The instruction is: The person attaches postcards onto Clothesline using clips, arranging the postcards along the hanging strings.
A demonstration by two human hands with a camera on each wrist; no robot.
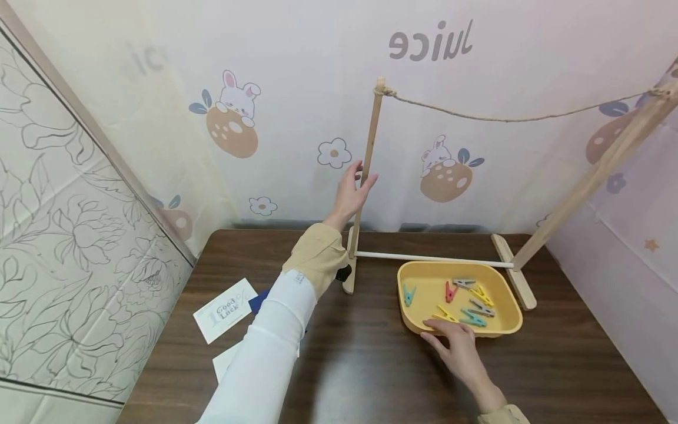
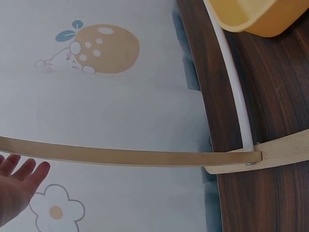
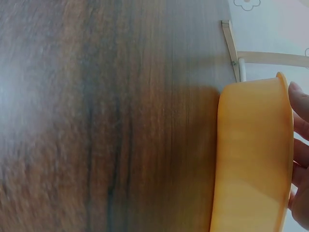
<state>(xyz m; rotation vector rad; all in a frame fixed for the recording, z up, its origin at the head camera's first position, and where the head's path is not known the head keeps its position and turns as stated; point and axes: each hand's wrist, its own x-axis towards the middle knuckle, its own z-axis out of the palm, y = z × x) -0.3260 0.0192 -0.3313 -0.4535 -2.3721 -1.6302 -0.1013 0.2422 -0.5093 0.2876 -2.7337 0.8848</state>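
Grip spread: left hand point(image 1: 349, 197) steadies centre post point(image 1: 365, 176); right hand point(image 1: 457, 341) should pinch one clothespin point(image 1: 444, 314) from tray point(image 1: 405, 315).

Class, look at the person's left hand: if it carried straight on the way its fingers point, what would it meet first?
Most likely the left hand meets the wooden upright post of the clothesline stand; its fingertips are already beside it, though depth is unclear.
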